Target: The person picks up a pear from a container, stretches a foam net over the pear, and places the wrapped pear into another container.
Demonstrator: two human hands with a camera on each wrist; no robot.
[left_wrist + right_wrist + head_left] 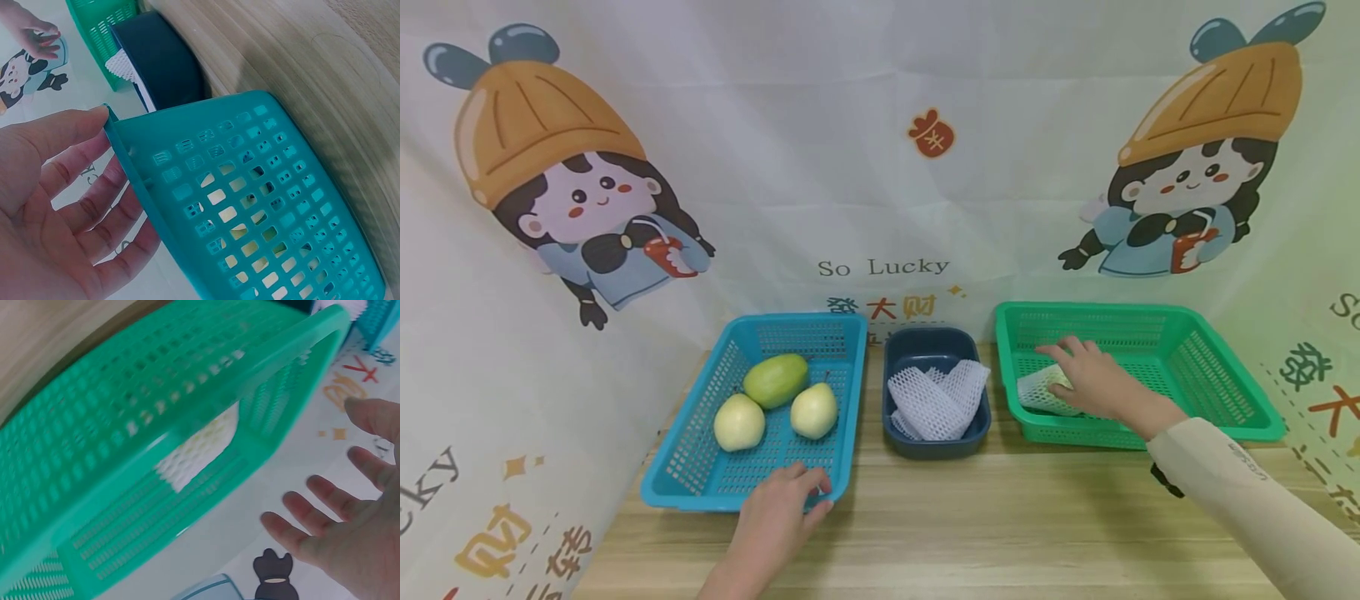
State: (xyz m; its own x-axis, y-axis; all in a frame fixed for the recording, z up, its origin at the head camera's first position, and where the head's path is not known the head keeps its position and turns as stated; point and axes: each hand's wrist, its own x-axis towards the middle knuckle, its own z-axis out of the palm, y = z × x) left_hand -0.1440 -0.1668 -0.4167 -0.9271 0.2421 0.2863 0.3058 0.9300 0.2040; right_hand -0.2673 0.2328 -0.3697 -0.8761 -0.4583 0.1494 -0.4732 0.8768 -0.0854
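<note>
My left hand is at the front rim of the blue basket, thumb tip at the rim and loosely bent fingers reaching over it. In that basket lie a green mango-like fruit and two pale yellow-green pears. My right hand hovers over the left part of the green basket, its fingers spread and holding nothing. Below it lies a pale round fruit in a white foam net, partly hidden by the hand in the head view.
Between the baskets stands a dark blue tub with several white foam nets bunched inside. All three containers sit on a wooden table, close against a printed cloth backdrop.
</note>
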